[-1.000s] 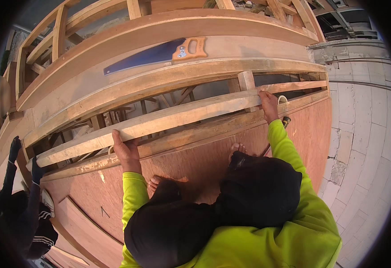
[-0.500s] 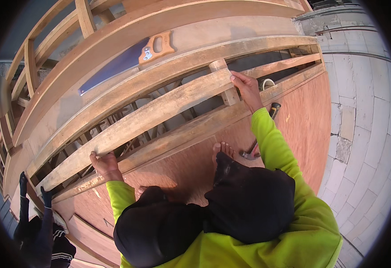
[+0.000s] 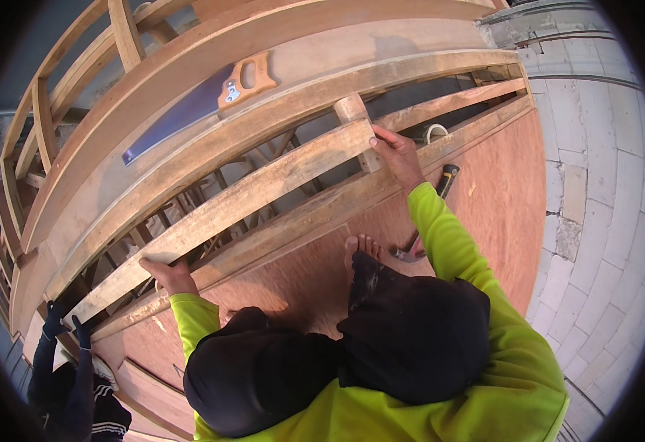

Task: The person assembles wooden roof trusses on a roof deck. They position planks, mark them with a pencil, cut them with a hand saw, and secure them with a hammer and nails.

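Note:
A long wooden plank [image 3: 260,190] lies slantwise over the open gap of a timber frame. My right hand [image 3: 398,153] pinches its upper right end, thumb and fingers closed at the edge. Lower down, my left hand [image 3: 171,277] holds the near edge of the same plank, its fingers partly hidden beneath. Under the right end, a short wooden crosspiece [image 3: 352,110] spans the gap. At the plank's far left end are a co-worker's dark-gloved hands [image 3: 56,321].
A handsaw [image 3: 190,116] with a wooden handle lies on the board beyond the gap. By my right forearm, a hammer [image 3: 446,180] rests on the reddish plywood [image 3: 503,199] near my bare foot [image 3: 363,244]. A pale curved loop [image 3: 436,131] shows beside the beam. Paving [image 3: 595,177] runs along the right.
One gloved hand of the co-worker has moved from the frame's outer beam to the plank's left end. My left hand's thumb now lies flatter along the plank. My right hand keeps its grip.

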### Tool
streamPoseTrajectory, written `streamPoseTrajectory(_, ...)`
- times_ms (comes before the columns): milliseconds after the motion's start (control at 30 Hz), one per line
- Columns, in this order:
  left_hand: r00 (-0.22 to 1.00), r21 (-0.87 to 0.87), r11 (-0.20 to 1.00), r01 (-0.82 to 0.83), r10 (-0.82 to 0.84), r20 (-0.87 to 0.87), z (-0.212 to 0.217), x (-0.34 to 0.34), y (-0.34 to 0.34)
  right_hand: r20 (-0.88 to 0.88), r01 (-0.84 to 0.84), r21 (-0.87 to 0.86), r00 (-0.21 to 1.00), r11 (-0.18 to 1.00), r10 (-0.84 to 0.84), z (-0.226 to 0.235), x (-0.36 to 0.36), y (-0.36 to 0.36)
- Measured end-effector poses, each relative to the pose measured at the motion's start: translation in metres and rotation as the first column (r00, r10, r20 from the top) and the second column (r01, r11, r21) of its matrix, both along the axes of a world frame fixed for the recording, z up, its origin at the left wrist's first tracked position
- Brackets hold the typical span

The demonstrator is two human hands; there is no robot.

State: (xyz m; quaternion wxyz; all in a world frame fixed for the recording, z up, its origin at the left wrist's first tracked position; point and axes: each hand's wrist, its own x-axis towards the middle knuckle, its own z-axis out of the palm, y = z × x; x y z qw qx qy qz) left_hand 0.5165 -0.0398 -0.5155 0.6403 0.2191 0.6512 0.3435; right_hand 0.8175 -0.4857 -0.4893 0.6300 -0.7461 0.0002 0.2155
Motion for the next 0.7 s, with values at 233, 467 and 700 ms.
streamPoseTrajectory(233, 0.979, -0.161, 0.974, 0.159, -0.176, -0.1, 0.023, -0.021, -0.029, -0.008, -0.139, -0.073, 0.99, 0.988, 0.139, 0.014, 0.017, 0.0)
streamPoseTrajectory(467, 0.154, 0.254, 0.068, 0.965, -0.928, -0.338, 0.105, 0.025, -0.086, -0.151, -0.279, -0.016, 0.95, 0.96, 0.274, 0.018, 0.041, 0.003)
streamPoseTrajectory(700, -0.38, -0.022, -0.766, 0.643, -0.294, -0.877, 0.18, 0.16, -0.065, -0.157, -0.287, -0.065, 0.949, 0.956, 0.274, 0.022, 0.049, -0.004)
